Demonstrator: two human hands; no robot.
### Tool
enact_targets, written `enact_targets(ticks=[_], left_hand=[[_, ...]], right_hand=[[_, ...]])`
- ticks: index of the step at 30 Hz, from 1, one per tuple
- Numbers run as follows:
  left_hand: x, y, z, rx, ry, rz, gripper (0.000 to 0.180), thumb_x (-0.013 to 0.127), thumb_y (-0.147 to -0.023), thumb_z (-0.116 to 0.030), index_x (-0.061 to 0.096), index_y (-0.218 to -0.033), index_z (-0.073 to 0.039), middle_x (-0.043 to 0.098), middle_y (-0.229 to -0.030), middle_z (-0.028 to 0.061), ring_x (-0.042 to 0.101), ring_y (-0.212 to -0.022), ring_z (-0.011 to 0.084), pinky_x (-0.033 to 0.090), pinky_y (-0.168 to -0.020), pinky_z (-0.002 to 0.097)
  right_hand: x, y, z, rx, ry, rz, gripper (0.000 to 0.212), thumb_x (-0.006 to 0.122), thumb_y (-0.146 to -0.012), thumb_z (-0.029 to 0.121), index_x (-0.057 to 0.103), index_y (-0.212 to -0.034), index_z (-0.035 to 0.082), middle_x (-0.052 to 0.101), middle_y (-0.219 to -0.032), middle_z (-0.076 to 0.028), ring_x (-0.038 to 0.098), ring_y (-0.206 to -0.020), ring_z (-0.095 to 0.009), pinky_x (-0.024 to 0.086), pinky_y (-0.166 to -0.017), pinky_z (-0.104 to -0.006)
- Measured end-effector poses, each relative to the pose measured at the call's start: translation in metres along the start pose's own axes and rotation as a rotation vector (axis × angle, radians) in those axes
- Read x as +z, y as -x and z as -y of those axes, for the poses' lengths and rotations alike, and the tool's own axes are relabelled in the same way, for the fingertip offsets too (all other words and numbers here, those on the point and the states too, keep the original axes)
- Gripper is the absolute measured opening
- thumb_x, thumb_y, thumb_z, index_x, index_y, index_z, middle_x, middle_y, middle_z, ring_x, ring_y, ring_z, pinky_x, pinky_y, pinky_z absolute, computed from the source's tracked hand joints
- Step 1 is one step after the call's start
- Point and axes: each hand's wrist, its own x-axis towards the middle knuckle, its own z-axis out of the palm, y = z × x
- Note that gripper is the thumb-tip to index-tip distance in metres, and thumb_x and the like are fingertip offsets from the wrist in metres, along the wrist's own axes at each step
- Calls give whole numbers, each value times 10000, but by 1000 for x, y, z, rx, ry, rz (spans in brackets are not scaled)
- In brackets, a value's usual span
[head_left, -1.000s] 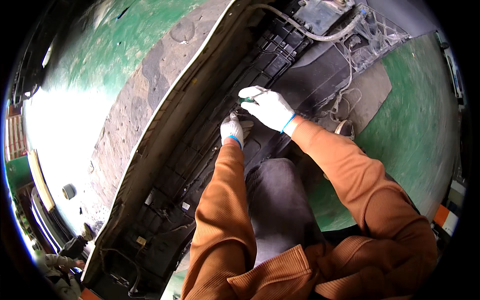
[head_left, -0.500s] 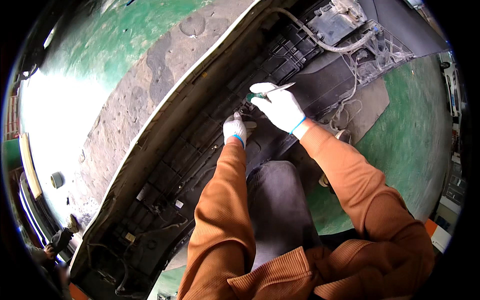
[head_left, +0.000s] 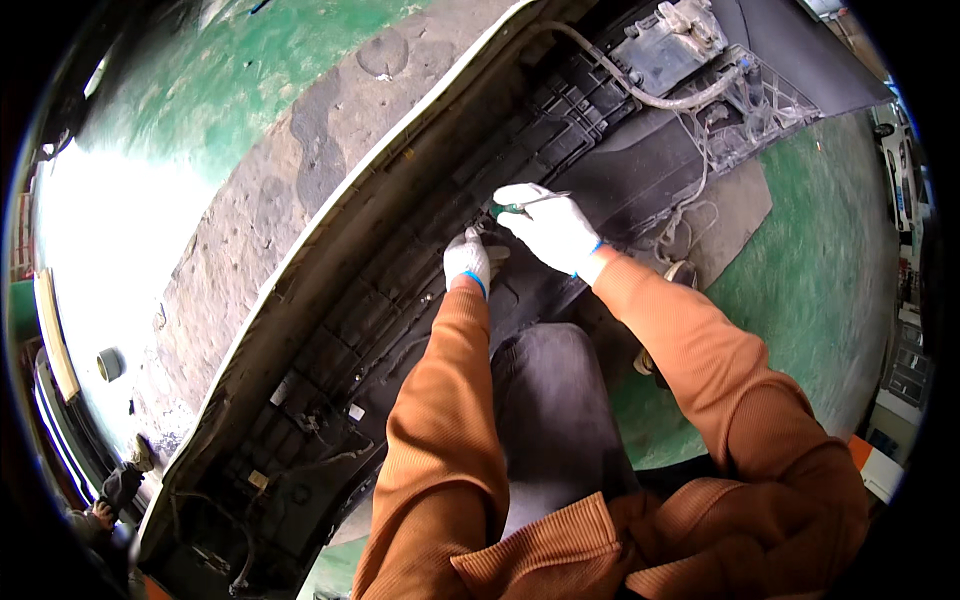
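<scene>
A large car bumper [head_left: 400, 262] lies with its dark inner side up, running diagonally in front of me. My left hand [head_left: 466, 258], in a white glove with a blue cuff, is closed in a pinch at a small part along its middle; the fingers hide that part. Just to the right, my gloved right hand [head_left: 552, 228] is wrapped round a hand tool with a green handle [head_left: 508, 209] and a thin silvery shaft or blade. The green end points toward the spot by my left fingertips; my fingers cover most of the tool.
A worn grey mat [head_left: 300, 165] lies under the bumper on the green floor [head_left: 810, 290]. A pale hose [head_left: 660, 100] and loose wires [head_left: 690, 215] run along the bumper's right end. A roll of tape [head_left: 110, 364] is at the left. Another person's hand [head_left: 103, 515] shows at lower left.
My right hand has dropped slightly, bringing the tool lower and nearer my left hand; less of the silvery part shows. My left hand stays at nearly the same spot.
</scene>
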Motion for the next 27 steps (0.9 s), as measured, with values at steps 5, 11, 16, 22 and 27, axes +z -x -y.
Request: enact_targets(ticks=[5,11,16,22,27], left_hand=[[0,-1,2,9,27,-57,392,431,-1131,-414,597,-1291,-98,793,-898,158,734,-712,272,507,-549,365],[-4,0,-1,-6,15,-10,437,414,-1137,-396,535,-1389,-60,793,-910,186,752,-778,324,580,-724,436],[-5,5,-3,-2,17,-4,434,409,-1138,-399,536,-1391,-69,794,-932,191,757,-811,336,583,-757,452],[2,16,-6,73,-22,-83,405,477,-1119,-382,659,-1301,-68,739,-1019,119,731,-767,248,600,-646,373],[-1,27,-17,141,-179,-139,485,485,-1104,-400,695,-1278,1,754,-1171,185,713,-1044,295,545,-899,399]], right_hand=[[-6,-5,22,132,-122,7,318,671,-973,230,685,-1242,61,711,-1243,-165,687,-1130,-348,548,-999,-397],[-8,0,17,177,-11,13,341,671,-971,252,697,-1244,50,713,-1249,-158,685,-1148,-321,534,-1019,-388],[-15,6,24,-204,182,-83,290,659,-975,210,714,-1215,58,718,-1230,-132,672,-1174,-301,539,-1024,-388],[10,23,14,-56,-23,39,313,611,-1003,231,671,-1274,86,677,-1308,-131,644,-1212,-324,531,-1038,-408],[6,6,28,-107,38,41,317,615,-1002,256,659,-1266,86,679,-1299,-134,645,-1191,-332,531,-1028,-426]])
